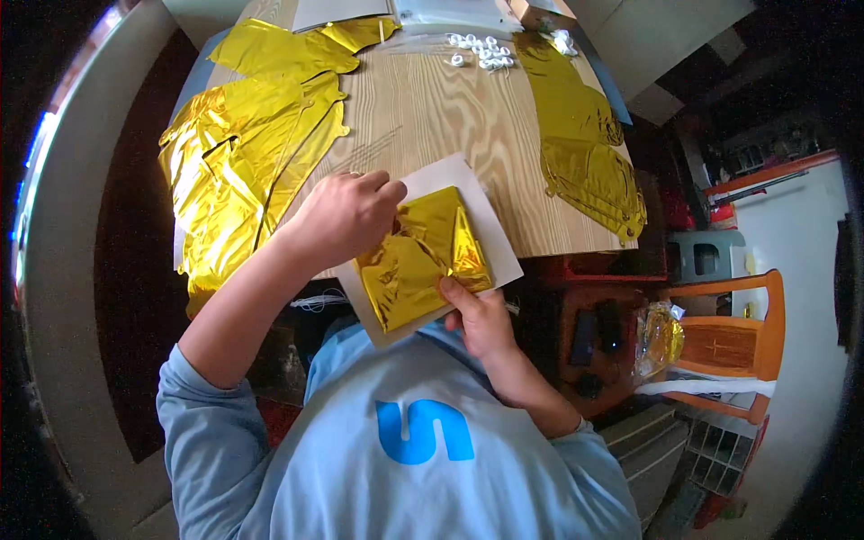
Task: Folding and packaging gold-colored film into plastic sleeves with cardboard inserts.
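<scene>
A folded piece of shiny gold foil [423, 256] lies on a white card [468, 184] that hangs over the near edge of the wooden table [432, 108]. My left hand [346, 216] pinches the foil's upper left fold between thumb and fingers. My right hand [477, 315] grips the foil and card together at their lower right edge, thumb on top.
A heap of flat gold foil shapes [243, 153] covers the table's left side, and more gold foil [585, 153] drapes along its right edge. Several small white rings [481, 49] lie at the far side. An orange wooden chair [729, 333] with a foil bundle [661, 337] stands to the right.
</scene>
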### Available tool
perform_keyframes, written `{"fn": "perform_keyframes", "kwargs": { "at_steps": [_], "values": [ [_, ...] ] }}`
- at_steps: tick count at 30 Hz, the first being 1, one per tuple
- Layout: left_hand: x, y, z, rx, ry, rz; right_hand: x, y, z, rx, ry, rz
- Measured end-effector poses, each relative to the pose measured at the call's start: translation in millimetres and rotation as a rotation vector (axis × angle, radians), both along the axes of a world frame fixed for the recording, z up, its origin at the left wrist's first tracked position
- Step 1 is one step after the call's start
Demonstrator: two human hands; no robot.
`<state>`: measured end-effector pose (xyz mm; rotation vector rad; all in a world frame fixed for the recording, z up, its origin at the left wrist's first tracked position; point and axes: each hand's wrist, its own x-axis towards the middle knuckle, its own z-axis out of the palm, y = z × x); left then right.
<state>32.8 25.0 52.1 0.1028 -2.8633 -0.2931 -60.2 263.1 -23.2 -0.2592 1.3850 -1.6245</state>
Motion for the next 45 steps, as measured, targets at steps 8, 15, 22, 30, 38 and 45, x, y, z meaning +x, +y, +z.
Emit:
{"fn": "perform_keyframes", "kwargs": {
  "at_steps": [8, 15, 22, 30, 38, 45],
  "values": [
    [-2.4, 8.4, 7.3, -0.080, 0.113, -0.227, 9.6, -8.8, 9.8, -0.080, -0.128, -0.080],
    [12.3, 19.8, 15.0, -0.133, 0.157, -0.305, 16.5, -8.1, 0.7, -0.131, -0.200, -0.056],
    [35.3, 27.5, 1.7, -0.046, 0.205, -0.280, 25.2, -6.9, -4.8, -0.126, -0.120, 0.040],
    [44.1, 36.6, -2.7, 0.046, 0.308, -0.148, 30.1, -15.8, 8.9, -0.140, -0.100, 0.005],
    [59.4, 52.1, -13.2, 0.178, 0.322, -0.032, 33.1, -11.9, 7.7, -0.145, -0.116, 0.082],
    [94.1, 53.6, -55.8, 0.734, 0.858, 0.507, 36.5, -4.7, 0.2, -0.040, -0.120, -0.024]
  ]
}}
